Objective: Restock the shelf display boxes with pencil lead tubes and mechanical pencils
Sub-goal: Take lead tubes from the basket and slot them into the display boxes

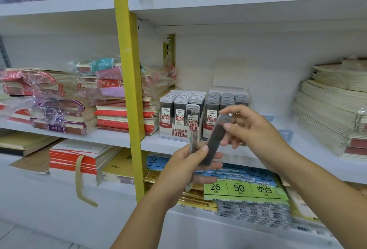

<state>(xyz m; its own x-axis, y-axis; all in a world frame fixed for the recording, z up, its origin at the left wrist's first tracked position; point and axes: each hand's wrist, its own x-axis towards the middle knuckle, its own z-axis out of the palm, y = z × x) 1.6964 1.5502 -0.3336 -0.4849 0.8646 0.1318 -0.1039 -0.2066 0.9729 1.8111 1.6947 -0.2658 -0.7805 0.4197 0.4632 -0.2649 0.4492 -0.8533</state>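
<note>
White shop shelving (238, 2) is filling the view, with a yellow upright (129, 70) running down left of centre; you are facing the middle shelf (305, 141). Two display boxes are sitting side by side on it, just right of the upright. The left display box (174, 131), printed 0.5 HB, is showing three rows of lead tubes, with one taller tube (192, 117) standing at its front right. The right display box (211, 127), marked 0.7, is clear plastic and is also holding rows of grey-capped tubes; your hands are hiding part of its front.

Your left hand (184, 169) is gripping the lower end of a dark lead tube (214, 141), thumb pressing across it and fingers curling beneath. A paler second tube (193, 141) is sticking up from the same hand just beside the dark one; it is too blurred to read. Your right hand (254, 129) is pinching the upper, clear-capped end of the dark lead tube between thumb and fingers. That tube is tilting up to the right, held in front of the two boxes.

Red-edged notebooks (123, 113) are stacking up left of the boxes, some in crinkled wrap; cream notebooks (329, 113) are piling at far right. Label packs (242, 189), one green and reading 26 and 50, are lying on the shelf below your hands.
</note>
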